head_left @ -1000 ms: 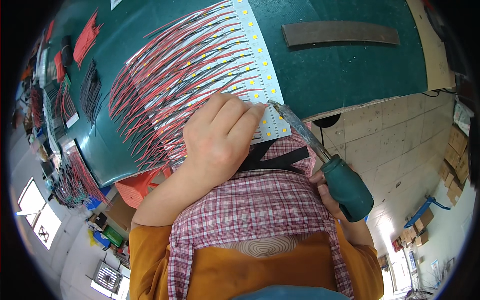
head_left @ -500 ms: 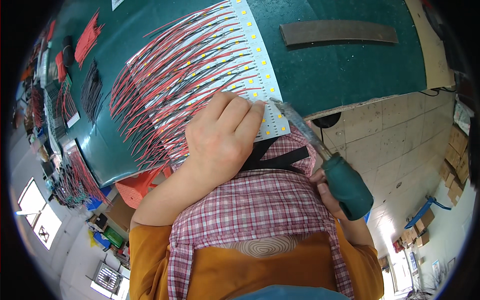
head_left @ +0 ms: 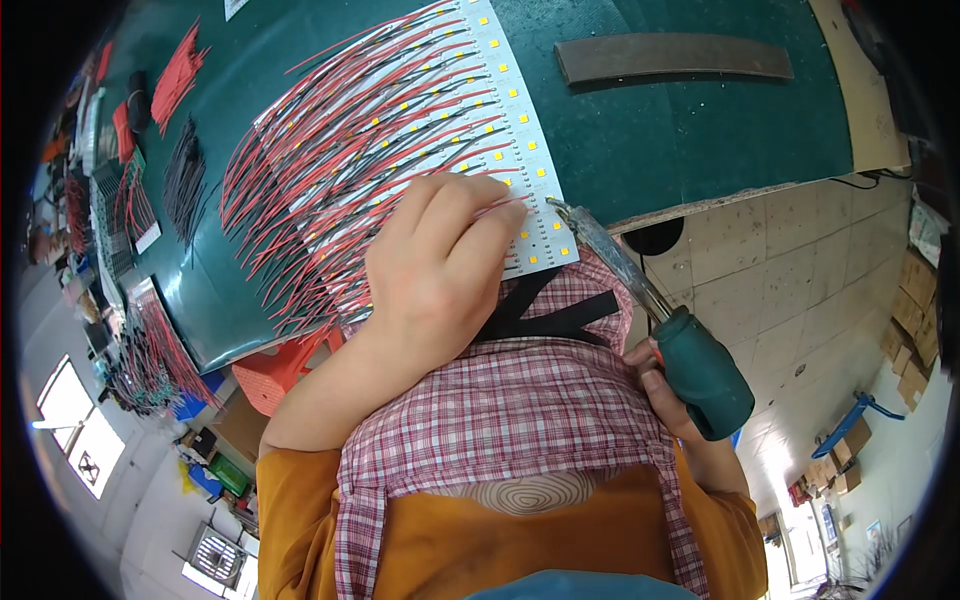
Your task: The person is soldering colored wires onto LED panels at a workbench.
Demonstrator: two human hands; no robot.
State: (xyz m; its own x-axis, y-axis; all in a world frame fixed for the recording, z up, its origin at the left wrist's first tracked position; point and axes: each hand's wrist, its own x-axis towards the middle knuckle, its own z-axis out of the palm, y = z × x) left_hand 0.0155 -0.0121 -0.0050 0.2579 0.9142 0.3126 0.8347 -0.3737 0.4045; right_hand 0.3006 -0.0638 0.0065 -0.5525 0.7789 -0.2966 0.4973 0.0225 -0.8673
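A white LED board (head_left: 541, 232) with rows of small yellow chips lies on the green table mat, its near corner jutting over the edge. Many red and black wires (head_left: 310, 165) fan leftward across it from its solder points. My left hand (head_left: 430, 262) rests over the near part of the board, thumb and finger pinched on a red wire (head_left: 520, 202). Low on the right, my right hand (head_left: 672, 405) grips the green handle of a soldering iron (head_left: 706, 374). The iron's tip is beside the board's right edge, close to my left fingertips; exact contact is hard to tell.
A dark flat bar (head_left: 675, 58) lies on the mat at the far right. Loose bundles of red wires (head_left: 178, 82) and black wires (head_left: 184, 180) are on the left. A red plastic stool (head_left: 275, 378) stands under the table's near edge.
My left fingers have lifted slightly and shifted a little left. The soldering iron's tip has moved slightly right, away from those fingers, and its handle has also shifted right.
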